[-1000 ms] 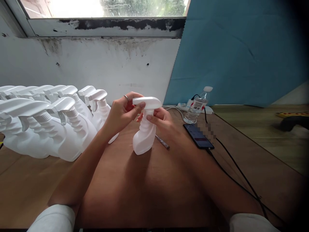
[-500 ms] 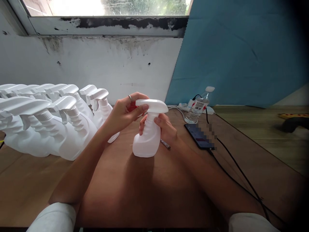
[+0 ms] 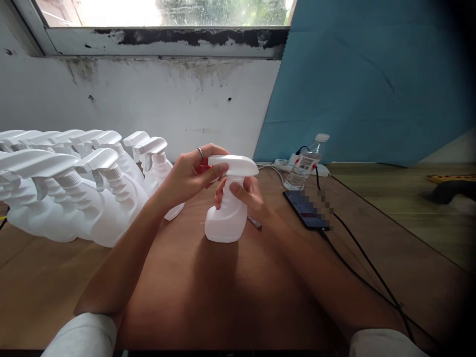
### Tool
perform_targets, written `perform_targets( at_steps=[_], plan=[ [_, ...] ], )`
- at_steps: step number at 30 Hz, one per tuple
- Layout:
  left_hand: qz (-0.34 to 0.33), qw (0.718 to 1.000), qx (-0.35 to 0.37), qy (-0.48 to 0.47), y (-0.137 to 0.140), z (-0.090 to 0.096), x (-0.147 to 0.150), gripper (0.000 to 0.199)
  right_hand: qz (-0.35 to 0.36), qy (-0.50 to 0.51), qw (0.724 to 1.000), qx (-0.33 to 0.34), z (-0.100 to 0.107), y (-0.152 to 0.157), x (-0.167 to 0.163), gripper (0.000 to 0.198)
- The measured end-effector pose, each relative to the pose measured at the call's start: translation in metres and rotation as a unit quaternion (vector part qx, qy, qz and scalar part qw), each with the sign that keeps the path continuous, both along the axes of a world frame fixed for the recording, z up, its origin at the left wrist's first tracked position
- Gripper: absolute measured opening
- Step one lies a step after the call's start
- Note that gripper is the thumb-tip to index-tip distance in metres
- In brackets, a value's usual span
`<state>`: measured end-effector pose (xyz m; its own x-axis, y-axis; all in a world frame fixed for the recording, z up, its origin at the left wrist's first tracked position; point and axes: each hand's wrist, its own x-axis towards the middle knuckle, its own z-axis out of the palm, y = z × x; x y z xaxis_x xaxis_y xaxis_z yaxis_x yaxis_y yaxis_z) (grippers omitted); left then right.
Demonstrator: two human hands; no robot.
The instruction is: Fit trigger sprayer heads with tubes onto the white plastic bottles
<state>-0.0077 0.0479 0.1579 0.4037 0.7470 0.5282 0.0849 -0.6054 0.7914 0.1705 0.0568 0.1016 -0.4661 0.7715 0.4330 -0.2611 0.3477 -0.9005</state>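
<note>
A white spray bottle (image 3: 226, 224) stands upright in front of me, its trigger head (image 3: 238, 164) pointing left. With thumb and fingers, my left hand (image 3: 195, 171) grips the nozzle end of that head; a ring is on one finger, and a bit of red shows near the fingertips. My right hand (image 3: 250, 192) is wrapped round the bottle's neck, the thumb across the front and fingertips showing on the left side. Both hands are closed on the same bottle. The trigger is mostly hidden behind my left hand.
Several white spray bottles (image 3: 107, 198) stand in rows on the left of the brown table (image 3: 167, 297). A small metal-looking tool (image 3: 254, 222) lies behind my right wrist. To the right are a phone (image 3: 307, 210), a clear water bottle (image 3: 303, 166), a power strip (image 3: 323, 170) and black cables (image 3: 359, 243).
My right thumb has slid left across the bottle's neck, and the right hand has shifted slightly with it. My left hand keeps its hold on the head. The bottle has barely moved.
</note>
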Motion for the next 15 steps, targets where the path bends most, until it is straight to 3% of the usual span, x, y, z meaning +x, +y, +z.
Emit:
perform_targets(
  at_steps=[3,9,15],
  plan=[
    [0.012,1.000,0.004,0.007,-0.0008,0.0004,-0.0001,0.022,0.049,0.058,0.997,-0.020,-0.0033,0.0022,-0.0003,0.040],
    [0.015,0.999,0.009,0.038,-0.0028,0.0047,-0.0046,0.026,-0.001,0.042,0.999,-0.007,-0.0039,-0.0025,-0.0057,0.033],
    [0.033,0.997,0.011,0.071,-0.0062,0.0083,-0.0086,0.028,0.045,0.093,0.995,0.009,-0.0100,-0.0012,-0.0048,0.033]
  ],
)
